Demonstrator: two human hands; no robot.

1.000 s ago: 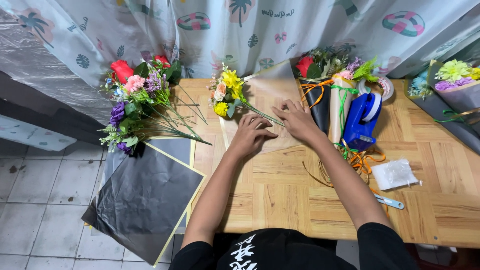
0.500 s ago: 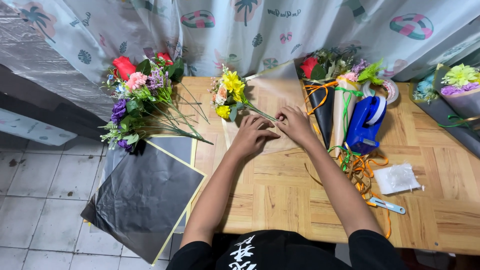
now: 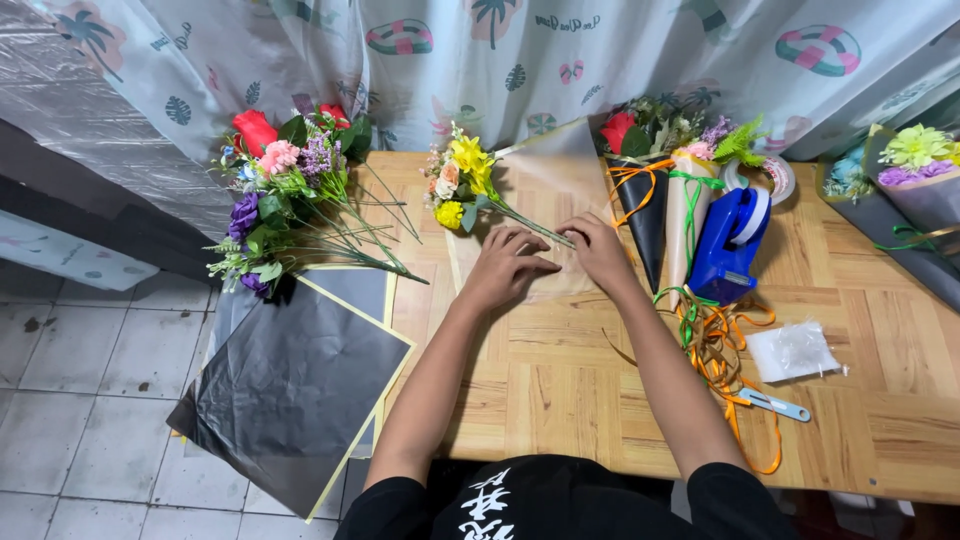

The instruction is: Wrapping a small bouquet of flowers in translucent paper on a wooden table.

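Note:
A small bunch of yellow and peach flowers (image 3: 458,178) lies on a sheet of tan translucent wrapping paper (image 3: 545,180) spread on the wooden table (image 3: 590,390). My left hand (image 3: 508,262) rests on the paper just below the stems, fingers curled and pressing down. My right hand (image 3: 596,248) sits beside it, fingertips pinching the stem ends and the paper. The two hands almost touch each other.
A loose pile of red, pink and purple flowers (image 3: 285,185) lies at the table's left edge above black sheets (image 3: 290,385). Wrapped cone bouquets (image 3: 655,170), a blue tape dispenser (image 3: 730,240), orange ribbon (image 3: 715,350), a plastic bag (image 3: 793,350) and a small cutter (image 3: 775,405) lie right.
Both hands have stayed on the paper at the stems with only small finger shifts. The view has drifted slightly.

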